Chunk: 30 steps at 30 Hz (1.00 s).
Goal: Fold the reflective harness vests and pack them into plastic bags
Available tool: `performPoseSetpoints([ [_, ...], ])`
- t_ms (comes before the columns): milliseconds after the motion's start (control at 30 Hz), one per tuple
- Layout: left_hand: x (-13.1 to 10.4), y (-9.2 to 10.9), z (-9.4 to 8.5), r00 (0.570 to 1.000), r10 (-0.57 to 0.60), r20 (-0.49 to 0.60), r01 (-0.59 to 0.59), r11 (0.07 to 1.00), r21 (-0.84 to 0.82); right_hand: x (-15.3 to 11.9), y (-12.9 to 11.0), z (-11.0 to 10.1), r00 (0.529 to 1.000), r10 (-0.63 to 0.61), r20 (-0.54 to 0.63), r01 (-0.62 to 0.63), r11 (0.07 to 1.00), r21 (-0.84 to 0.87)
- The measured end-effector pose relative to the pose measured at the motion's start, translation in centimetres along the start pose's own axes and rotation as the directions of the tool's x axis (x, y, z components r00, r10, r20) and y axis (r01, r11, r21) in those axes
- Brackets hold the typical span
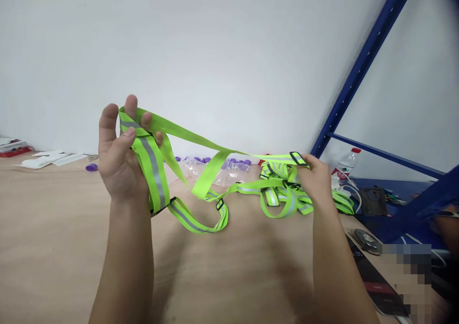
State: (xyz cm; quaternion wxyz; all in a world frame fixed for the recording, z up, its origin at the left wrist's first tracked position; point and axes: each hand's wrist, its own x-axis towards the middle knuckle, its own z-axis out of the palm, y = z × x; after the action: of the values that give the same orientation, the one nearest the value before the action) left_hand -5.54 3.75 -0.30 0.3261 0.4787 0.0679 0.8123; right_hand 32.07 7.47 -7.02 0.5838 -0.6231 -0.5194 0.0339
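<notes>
My left hand (122, 147) is raised, with a neon-green reflective strap (154, 166) looped over its fingers and pinned under the thumb. A grey stripe runs along the strap, and a folded bundle of it hangs below the palm. From there one length stretches across to my right hand (317, 175), whose fingers are closed on it beside a black slider buckle (298, 159). Lower lengths sag between the hands, with another black buckle (220, 204) on a loop near the table. Behind my right hand lies a heap of similar green straps (274, 197), partly hidden.
Clear plastic bags with purple pieces (229, 171) lie along the wall. White papers (53, 158) are at far left. On the right are a water bottle (347, 163), a tape measure (365, 241), a phone (382, 285) and a blue metal frame (362, 70). A pixelated patch covers the lower right.
</notes>
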Motion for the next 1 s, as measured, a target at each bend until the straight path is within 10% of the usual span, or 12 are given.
performPoseSetpoints([
  [633, 0.2, 1.1, -0.7, 0.988, -0.156, 0.000, 0.154, 0.975, 0.159, -0.8, -2.4, -1.9, 0.960, -0.142, -0.241, 0.150, 0.989, 0.014],
  [900, 3.2, 6.0, -3.9, 0.854, -0.492, 0.171, 0.408, 0.836, 0.368, -0.8, -4.0, -7.1, 0.979, -0.195, -0.058, 0.178, 0.959, -0.223],
  [1000, 3.8, 8.5, -5.1, 0.717, -0.618, 0.322, 0.420, 0.752, 0.508, -1.1, -5.0, -10.0, 0.969, -0.244, -0.041, 0.212, 0.905, -0.370],
])
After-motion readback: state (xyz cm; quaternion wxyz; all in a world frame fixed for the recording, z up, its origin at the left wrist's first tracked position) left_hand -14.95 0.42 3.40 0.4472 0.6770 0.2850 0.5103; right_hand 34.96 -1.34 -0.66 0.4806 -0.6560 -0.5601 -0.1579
